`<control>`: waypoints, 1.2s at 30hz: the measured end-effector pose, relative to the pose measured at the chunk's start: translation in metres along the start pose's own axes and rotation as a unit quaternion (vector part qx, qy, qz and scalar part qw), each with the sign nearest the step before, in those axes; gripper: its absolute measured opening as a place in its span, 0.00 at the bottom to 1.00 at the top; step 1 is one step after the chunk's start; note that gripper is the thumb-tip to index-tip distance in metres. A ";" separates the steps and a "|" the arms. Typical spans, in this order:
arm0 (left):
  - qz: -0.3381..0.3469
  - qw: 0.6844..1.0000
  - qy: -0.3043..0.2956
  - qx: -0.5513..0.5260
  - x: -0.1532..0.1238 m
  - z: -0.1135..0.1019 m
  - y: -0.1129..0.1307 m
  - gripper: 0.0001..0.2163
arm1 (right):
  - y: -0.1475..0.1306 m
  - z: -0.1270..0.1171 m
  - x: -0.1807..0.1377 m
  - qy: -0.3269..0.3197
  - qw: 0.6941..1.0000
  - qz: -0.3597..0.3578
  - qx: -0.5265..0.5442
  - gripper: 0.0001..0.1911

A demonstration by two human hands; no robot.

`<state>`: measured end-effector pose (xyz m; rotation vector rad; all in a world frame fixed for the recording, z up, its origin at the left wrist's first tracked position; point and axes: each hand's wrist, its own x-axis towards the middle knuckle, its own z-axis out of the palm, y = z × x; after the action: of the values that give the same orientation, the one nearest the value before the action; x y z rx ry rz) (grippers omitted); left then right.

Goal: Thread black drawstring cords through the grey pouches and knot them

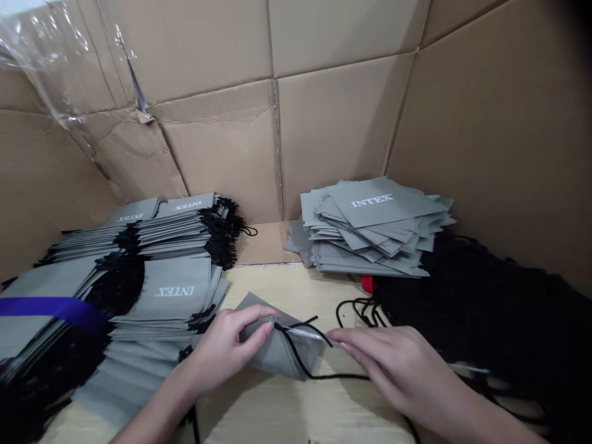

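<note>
- The left hand (pixel 231 343) pinches the edge of a gray pouch (pixel 277 359), over the bench (pixel 259 277).
- The right hand (pixel 393 362) has its fingertips pressed together near a black cord (pixel 340 376); I can't tell what they pinch.
- A messy INTEX pouch pile (pixel 370 231) sits behind.

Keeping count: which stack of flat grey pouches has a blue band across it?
The front stack at the picture's left edge: a flat blue band crosses it; no other stack shows one.

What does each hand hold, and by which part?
The left hand pinches a grey drawstring pouch by its edge, beside the black cord. What the right hand pinches at its fingertips cannot be told clearly.
</note>
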<state>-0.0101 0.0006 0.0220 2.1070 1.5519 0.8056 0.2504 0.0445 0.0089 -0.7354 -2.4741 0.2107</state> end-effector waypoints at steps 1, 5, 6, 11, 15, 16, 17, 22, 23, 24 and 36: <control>-0.002 1.000 -0.003 0.003 0.000 0.000 0.001 0.12 | 0.002 0.000 0.000 0.006 1.000 -0.018 -0.008 0.16; -0.021 0.999 -0.002 0.032 0.002 0.000 0.000 0.12 | 0.006 -0.002 0.001 0.027 0.993 -0.079 -0.081 0.18; -0.026 0.999 0.000 0.034 0.002 0.000 0.000 0.12 | 0.007 -0.003 0.001 0.027 0.990 -0.092 -0.099 0.19; -0.033 0.999 -0.003 0.021 0.003 -0.001 0.000 0.13 | 0.011 -0.004 0.001 0.020 0.991 -0.093 -0.094 0.19; -0.027 0.999 -0.003 0.025 0.002 0.000 0.001 0.13 | 0.017 0.000 0.000 0.019 0.996 -0.076 -0.048 0.18; -0.026 0.999 -0.002 0.025 0.001 0.000 0.001 0.14 | 0.018 0.001 0.000 0.019 0.996 -0.073 -0.041 0.18; -0.026 0.999 -0.002 0.026 0.001 0.000 0.001 0.14 | 0.018 0.002 0.000 0.017 0.997 -0.070 -0.037 0.18; -0.016 0.999 -0.027 0.029 -0.001 0.003 0.001 0.13 | 0.013 0.003 0.001 -0.008 0.998 -0.055 -0.017 0.19; -0.014 0.999 -0.030 0.028 -0.002 0.003 0.001 0.13 | 0.010 0.003 0.001 -0.013 0.998 -0.052 -0.012 0.19; -0.011 0.999 -0.032 0.027 -0.002 0.004 0.002 0.13 | 0.009 0.003 0.001 -0.018 0.999 -0.048 -0.010 0.19; -0.028 0.996 -0.062 -0.057 -0.003 0.000 0.006 0.13 | 0.005 -0.002 0.002 -0.009 0.996 -0.070 -0.060 0.19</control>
<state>-0.0063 -0.0036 0.0246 1.9837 1.4587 0.7126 0.2526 0.0500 0.0102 -0.6075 -2.5605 0.0159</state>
